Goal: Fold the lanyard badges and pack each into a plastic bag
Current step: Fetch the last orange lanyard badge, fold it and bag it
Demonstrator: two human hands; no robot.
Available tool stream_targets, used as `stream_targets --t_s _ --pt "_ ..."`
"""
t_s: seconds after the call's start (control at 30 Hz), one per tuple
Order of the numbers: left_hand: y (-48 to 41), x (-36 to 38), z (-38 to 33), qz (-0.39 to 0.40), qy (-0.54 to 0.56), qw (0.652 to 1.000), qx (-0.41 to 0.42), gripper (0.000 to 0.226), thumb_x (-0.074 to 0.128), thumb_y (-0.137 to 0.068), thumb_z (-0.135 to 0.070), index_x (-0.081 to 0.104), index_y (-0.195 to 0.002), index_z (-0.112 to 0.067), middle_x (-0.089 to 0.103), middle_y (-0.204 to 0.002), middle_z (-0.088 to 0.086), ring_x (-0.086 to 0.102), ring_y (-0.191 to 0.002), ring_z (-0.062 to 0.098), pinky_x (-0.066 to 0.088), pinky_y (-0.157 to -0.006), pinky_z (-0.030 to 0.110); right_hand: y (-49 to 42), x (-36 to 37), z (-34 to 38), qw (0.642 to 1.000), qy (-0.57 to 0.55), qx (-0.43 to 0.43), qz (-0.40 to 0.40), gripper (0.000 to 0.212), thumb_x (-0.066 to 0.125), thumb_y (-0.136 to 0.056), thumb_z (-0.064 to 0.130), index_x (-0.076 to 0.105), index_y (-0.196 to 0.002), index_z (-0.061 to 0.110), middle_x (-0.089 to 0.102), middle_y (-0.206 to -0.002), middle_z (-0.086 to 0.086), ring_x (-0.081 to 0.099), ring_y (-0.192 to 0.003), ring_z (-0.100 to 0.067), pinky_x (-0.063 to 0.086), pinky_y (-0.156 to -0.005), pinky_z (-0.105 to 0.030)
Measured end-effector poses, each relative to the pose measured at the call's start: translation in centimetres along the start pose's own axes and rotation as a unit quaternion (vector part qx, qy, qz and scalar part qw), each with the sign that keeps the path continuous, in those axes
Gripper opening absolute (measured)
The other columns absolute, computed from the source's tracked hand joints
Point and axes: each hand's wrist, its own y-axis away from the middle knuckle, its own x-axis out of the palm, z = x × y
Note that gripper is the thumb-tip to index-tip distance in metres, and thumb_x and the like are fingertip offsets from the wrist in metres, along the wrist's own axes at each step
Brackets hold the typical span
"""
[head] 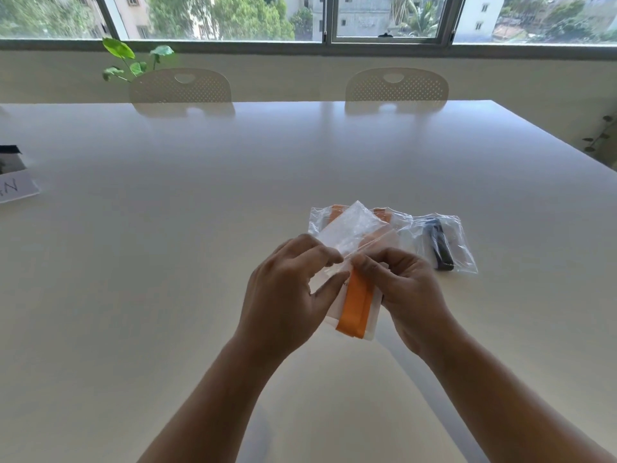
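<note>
Above the white table (167,262) I hold a folded orange lanyard badge (356,304) together with a clear plastic bag (350,230). My left hand (287,292) pinches the bag's near edge with fingers and thumb. My right hand (404,289) grips the folded badge and the bag's mouth from the right. The bag points away from me, its far end raised. Only the lower part of the orange strap and its white card shows between my hands.
Behind my hands lie bagged orange lanyards (384,217) and a bagged dark lanyard (439,243). A card with dark items (13,182) sits at the table's left edge. Two white chairs (180,86) stand across the table, below a window.
</note>
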Motion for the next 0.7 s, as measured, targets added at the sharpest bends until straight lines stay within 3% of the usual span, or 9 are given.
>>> stream_targets --t_s 0.27,0.4,0.7 --pt "0.0 0.1 -0.1 0.021 0.007 0.998 -0.055 0.022 0.069 -0.087 -0.039 0.077 -0.092 -0.019 0.068 -0.083 -0.01 0.061 -0.066 0.006 0.054 -0.053 0.027 -0.1 -0.1 -0.2 0.999 0.038 -0.018 -0.005 0.015 0.073 -0.07 0.037 0.072 -0.067 0.022 0.072 -0.076 0.006 0.069 -0.08 -0.009 0.054 -0.064 -0.018" --pt "-0.1 0.1 -0.1 -0.005 0.033 0.993 -0.113 0.013 0.07 -0.088 -0.03 0.074 -0.083 -0.018 0.067 -0.078 -0.011 0.063 -0.062 0.008 0.056 -0.054 0.033 -0.1 0.1 -0.6 0.997 0.077 -0.016 -0.016 0.019 0.074 -0.069 0.04 0.072 -0.069 0.021 0.073 -0.079 0.008 0.07 -0.08 -0.006 0.054 -0.064 -0.019" --pt "-0.2 -0.2 0.1 -0.094 -0.065 0.985 -0.131 0.013 0.063 -0.093 -0.024 0.061 -0.081 -0.018 0.061 -0.078 -0.011 0.058 -0.056 0.012 0.051 -0.049 0.03 0.0 0.4 -1.1 0.993 0.112 0.034 0.014 0.02 0.076 -0.082 0.028 0.072 -0.062 0.028 0.071 -0.071 0.013 0.069 -0.069 -0.003 0.05 -0.056 -0.011"
